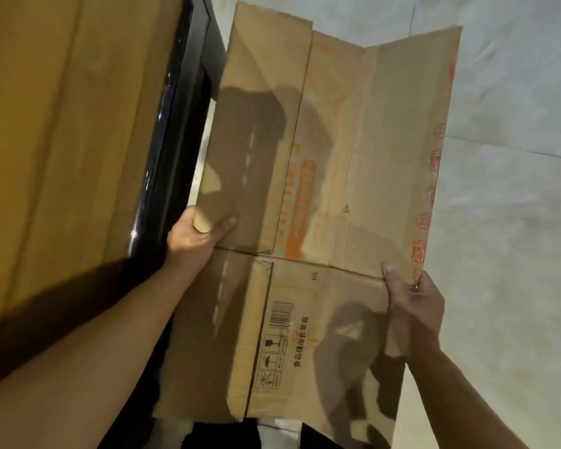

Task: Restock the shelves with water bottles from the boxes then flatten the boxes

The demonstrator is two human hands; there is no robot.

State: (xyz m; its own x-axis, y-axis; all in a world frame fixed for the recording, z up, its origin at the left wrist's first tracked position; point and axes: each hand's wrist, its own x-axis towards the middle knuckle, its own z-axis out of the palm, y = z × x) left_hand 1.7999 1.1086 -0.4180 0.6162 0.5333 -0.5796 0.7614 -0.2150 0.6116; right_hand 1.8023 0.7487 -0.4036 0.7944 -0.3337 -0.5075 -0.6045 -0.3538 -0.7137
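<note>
On the flattened cardboard box (337,157) the letters "HS" (314,275) are printed sideways near the middle fold; a barcode (280,314) is printed on the near panel, its digits too small to be read; beside it a line of Chinese characters (300,341) beginning 食品 is set; three boxed handling symbols (271,361) are stacked below the barcode; the orange lettering (297,205) and red stamps (429,189) cannot be read.

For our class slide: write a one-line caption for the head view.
Left hand and right hand grip a largely flattened cardboard box by its side edges above a pale tiled floor.
</note>
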